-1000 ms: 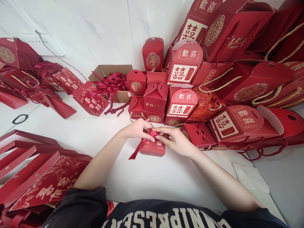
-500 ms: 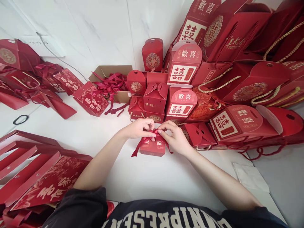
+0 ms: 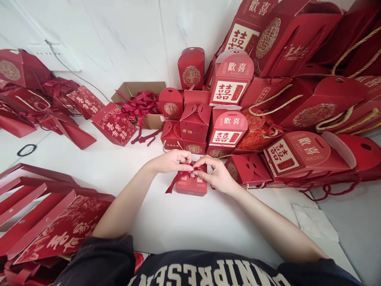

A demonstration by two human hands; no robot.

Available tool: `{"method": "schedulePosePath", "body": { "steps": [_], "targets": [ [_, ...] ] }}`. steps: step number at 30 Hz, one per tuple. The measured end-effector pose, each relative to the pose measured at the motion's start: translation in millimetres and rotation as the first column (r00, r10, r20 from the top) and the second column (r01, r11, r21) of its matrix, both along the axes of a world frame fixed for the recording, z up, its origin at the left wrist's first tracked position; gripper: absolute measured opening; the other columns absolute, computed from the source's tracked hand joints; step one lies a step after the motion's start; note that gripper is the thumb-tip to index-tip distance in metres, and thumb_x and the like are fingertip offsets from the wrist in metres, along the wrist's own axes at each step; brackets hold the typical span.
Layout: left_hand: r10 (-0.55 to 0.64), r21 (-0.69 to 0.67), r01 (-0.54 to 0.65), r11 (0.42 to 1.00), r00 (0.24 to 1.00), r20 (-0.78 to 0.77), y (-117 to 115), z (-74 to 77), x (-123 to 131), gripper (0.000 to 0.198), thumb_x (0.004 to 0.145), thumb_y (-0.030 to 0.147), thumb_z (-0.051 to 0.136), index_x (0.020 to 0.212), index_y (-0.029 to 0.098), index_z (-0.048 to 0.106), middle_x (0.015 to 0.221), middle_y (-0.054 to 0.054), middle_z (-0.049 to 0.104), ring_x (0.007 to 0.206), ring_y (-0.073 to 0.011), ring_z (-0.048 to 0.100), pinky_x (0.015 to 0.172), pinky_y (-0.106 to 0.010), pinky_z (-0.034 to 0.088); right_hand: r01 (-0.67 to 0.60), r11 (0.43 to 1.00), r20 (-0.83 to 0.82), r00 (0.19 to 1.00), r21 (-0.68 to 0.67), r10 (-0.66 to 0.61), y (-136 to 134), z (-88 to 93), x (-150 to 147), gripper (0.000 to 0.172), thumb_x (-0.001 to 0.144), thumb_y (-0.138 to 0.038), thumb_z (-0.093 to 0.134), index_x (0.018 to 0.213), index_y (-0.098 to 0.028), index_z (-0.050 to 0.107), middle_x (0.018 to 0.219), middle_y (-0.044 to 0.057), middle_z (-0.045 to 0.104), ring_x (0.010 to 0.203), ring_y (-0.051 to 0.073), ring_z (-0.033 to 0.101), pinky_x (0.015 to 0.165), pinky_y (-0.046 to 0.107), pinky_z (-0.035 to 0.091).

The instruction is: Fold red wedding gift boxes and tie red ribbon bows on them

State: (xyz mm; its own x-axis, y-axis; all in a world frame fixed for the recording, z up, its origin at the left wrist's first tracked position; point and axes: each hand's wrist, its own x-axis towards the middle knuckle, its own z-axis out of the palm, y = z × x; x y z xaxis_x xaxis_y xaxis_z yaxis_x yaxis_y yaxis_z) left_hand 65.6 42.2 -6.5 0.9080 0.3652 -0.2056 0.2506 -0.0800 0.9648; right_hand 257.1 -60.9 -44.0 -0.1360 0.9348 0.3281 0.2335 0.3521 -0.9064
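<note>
A small red gift box [image 3: 191, 188] with pale characters on its top rests on the white table in front of me. A dark red ribbon [image 3: 170, 188] lies across it, one tail hanging off the left side. My left hand [image 3: 177, 162] pinches the ribbon above the box's left half. From the right, my right hand [image 3: 214, 171] has thumb and finger closed on the ribbon, close to the left fingertips. The fingers partly cover the knot or loop between them, so its shape is hard to make out.
Stacked red gift boxes [image 3: 194, 123] stand just behind my hands. Larger rope-handled boxes [image 3: 323, 103] fill the right side. A cardboard box [image 3: 153, 122] holds tangled ribbons. Left are more red boxes [image 3: 114, 125], a black ring [image 3: 26, 150] and flat-sided cartons [image 3: 65, 226].
My right hand has shifted slightly left and down, its fingertips now nearer my left hand's. The ribbon's right tail shows less than before. The box stays in place.
</note>
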Motion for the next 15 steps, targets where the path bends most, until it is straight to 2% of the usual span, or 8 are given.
{"method": "schedulePosePath", "body": {
  "steps": [4,7,10,15],
  "targets": [
    [0.021,-0.019,-0.020,1.000,1.000,0.023,-0.1,1.0,1.2,0.023,0.088,0.033,0.064,0.082,0.015,0.051,0.084,-0.006,0.070,0.083,-0.0160,0.068,0.076,-0.029,0.049,-0.012,0.995,-0.008,1.000,0.099,0.013,4.0,-8.3,4.2,0.005,0.087,-0.024,0.067,0.088,-0.024,0.071,0.086,0.004,0.070,0.085,0.019,0.063,0.084,0.036,0.048],
    [0.089,0.051,-0.090,0.995,0.996,0.029,0.1,1.1,2.4,0.024,0.086,0.035,0.065,0.079,0.015,0.053,0.078,-0.003,0.066,0.074,-0.0131,0.063,0.069,-0.026,0.046,-0.064,0.984,0.021,0.998,0.164,0.062,5.4,-9.9,8.3,0.013,0.089,-0.021,0.063,0.091,-0.027,0.074,0.089,0.004,0.069,0.088,0.019,0.062,0.083,0.037,0.049],
    [0.109,0.093,-0.110,0.990,0.994,0.019,-0.3,1.5,2.7,0.025,0.085,0.036,0.065,0.078,0.015,0.053,0.071,0.000,0.061,0.067,-0.0115,0.060,0.066,-0.025,0.045,-0.110,0.973,0.067,0.993,0.201,0.098,5.1,-9.2,9.7,0.023,0.090,-0.015,0.059,0.093,-0.030,0.076,0.092,0.004,0.067,0.089,0.019,0.061,0.083,0.037,0.049],
    [0.078,0.177,-0.075,0.981,0.997,-0.009,-4.5,9.4,1.3,0.031,0.069,0.031,0.079,0.078,0.016,0.052,0.078,0.000,0.061,0.080,-0.0161,0.063,0.074,-0.029,0.049,-0.119,0.966,0.105,0.990,0.231,0.097,3.5,-7.1,7.9,0.029,0.085,-0.006,0.057,0.092,-0.028,0.075,0.091,0.004,0.065,0.085,0.018,0.060,0.081,0.037,0.049]
  ]
}}
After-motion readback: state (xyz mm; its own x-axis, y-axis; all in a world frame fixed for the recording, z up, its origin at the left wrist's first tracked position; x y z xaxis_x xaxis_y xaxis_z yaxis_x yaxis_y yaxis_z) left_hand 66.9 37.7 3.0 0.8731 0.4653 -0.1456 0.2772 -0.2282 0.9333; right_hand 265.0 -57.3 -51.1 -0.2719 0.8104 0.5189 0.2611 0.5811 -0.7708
